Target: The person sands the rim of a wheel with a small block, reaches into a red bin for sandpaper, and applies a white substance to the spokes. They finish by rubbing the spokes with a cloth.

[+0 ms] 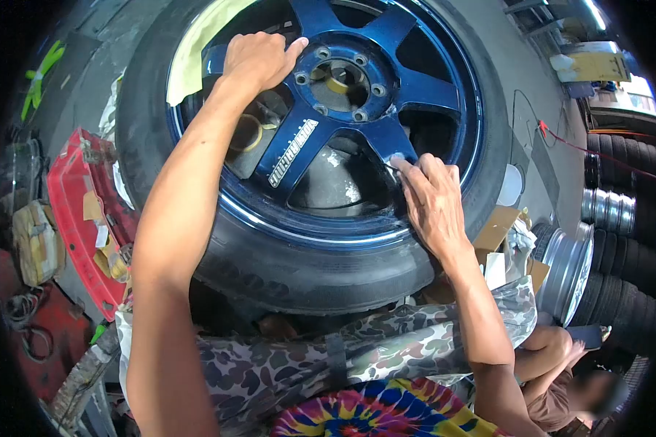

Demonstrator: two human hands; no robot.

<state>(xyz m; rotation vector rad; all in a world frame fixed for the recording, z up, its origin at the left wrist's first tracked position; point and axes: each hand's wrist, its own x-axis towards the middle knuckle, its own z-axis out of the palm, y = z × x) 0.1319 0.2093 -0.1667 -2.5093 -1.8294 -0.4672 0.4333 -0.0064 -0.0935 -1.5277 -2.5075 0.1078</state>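
A blue spoked wheel (295, 146) with white lettering on one spoke lies in a black tyre (313, 280) in front of me. Yellow-green masking tape (197, 62) covers part of the rim at the upper left. My left hand (261, 60) rests on an upper-left spoke near the hub, its fingers curled and the thumb against the blue surface; what lies under the fingers is hidden. Bent over the lower-right spoke, my right hand (431, 197) presses its fingertips on the spoke's outer part. A small whitish thing, too small to make out, shows at those fingertips.
A red tray (87, 218) with bits of paper stands at the left. Cardboard (494, 233), a white bucket (512, 184) and a silver rim (567, 273) are at the right, with stacked tyres (627, 255) beyond. Another person (554, 386) sits at the lower right.
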